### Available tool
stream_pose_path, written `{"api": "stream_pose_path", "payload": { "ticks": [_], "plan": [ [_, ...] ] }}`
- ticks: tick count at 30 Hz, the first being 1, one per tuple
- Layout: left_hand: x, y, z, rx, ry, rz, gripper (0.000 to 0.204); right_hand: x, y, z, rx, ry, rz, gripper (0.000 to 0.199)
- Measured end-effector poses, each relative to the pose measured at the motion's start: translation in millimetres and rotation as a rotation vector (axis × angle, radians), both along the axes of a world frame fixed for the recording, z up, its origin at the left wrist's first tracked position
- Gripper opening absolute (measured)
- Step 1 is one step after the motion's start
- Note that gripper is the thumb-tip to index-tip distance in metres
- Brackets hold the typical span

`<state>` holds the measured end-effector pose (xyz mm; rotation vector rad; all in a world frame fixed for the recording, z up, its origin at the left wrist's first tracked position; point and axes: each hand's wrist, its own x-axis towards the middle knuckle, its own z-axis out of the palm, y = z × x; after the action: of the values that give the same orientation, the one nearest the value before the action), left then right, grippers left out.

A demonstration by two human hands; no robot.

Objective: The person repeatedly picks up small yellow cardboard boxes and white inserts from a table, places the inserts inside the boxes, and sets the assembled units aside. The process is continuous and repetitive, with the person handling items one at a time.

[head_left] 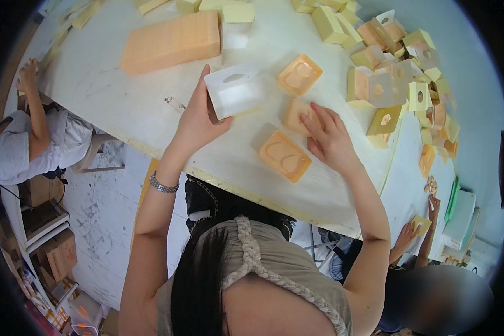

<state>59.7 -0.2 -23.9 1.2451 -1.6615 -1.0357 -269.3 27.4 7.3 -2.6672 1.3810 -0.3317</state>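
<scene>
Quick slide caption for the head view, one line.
Left hand holding an open carton, right hand on an orange tray between two similar trays, at a white table.

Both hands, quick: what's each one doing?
Left hand: holding an open white cardboard box.
Right hand: touching an orange rectangular plastic tray; grip can't be told.

I count 3 orange trays (pixel 285 156) by my right hand (pixel 331 139), 1 open box (pixel 235 94) in my left hand (pixel 201 120), 1 long orange stack (pixel 173 43) far left, 2 co-workers (pixel 53 140). Right box pile (pixel 378 87): overlapped, can't count.
</scene>
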Motion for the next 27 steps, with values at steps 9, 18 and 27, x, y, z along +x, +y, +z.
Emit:
{"api": "stream_pose_path", "payload": {
  "ticks": [9,18,27],
  "plan": [
    [8.2,-2.1,14.5,0.069,-0.156,-0.022,0.112,98.9,-42.5,70.9,-0.187,0.028,0.337,0.040],
    [11.7,-7.4,11.3,0.064,-0.157,-0.033,0.113,107.2,-71.6,17.3,-0.132,0.097,0.493,0.043],
    [9.5,-5.8,6.3,-0.022,-0.220,-0.006,0.113,103.5,-70.5,18.4,-0.289,0.130,0.538,0.045]
  ]
}}
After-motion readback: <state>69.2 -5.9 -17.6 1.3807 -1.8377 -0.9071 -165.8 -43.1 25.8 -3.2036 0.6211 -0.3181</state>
